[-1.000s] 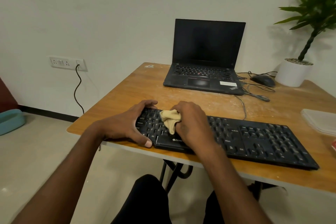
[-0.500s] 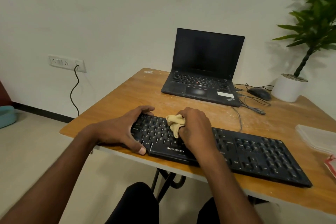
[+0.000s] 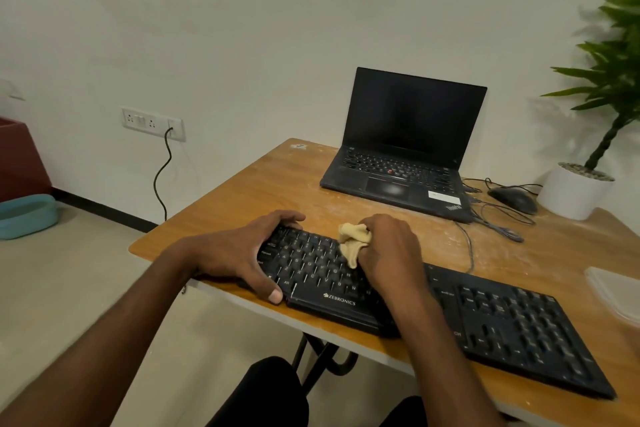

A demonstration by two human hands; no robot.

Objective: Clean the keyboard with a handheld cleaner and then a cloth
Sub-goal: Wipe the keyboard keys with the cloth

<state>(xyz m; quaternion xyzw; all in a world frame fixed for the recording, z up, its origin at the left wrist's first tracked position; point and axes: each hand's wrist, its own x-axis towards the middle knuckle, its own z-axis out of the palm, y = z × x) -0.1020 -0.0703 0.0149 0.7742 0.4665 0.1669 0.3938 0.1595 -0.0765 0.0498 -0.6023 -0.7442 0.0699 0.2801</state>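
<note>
A black Zebronics keyboard (image 3: pixel 502 319) lies along the near edge of the wooden table (image 3: pixel 277 184). My left hand (image 3: pixel 242 253) grips the keyboard's left end, fingers curled over its far edge and thumb on its near edge. My right hand (image 3: pixel 391 253) holds a crumpled beige cloth (image 3: pixel 353 241) and presses it onto the upper rows of keys near the keyboard's middle. No handheld cleaner is in view.
An open black laptop (image 3: pixel 401 163) stands at the back of the table, with a black mouse (image 3: pixel 512 199) and its cables to its right. A potted plant (image 3: pixel 575 189) sits at the far right corner. A clear plastic lid (image 3: pixel 616 295) lies at the right edge.
My right hand has slid the cloth up from the lower key rows to the upper rows. My left hand kept its hold. The camera tilted upward.
</note>
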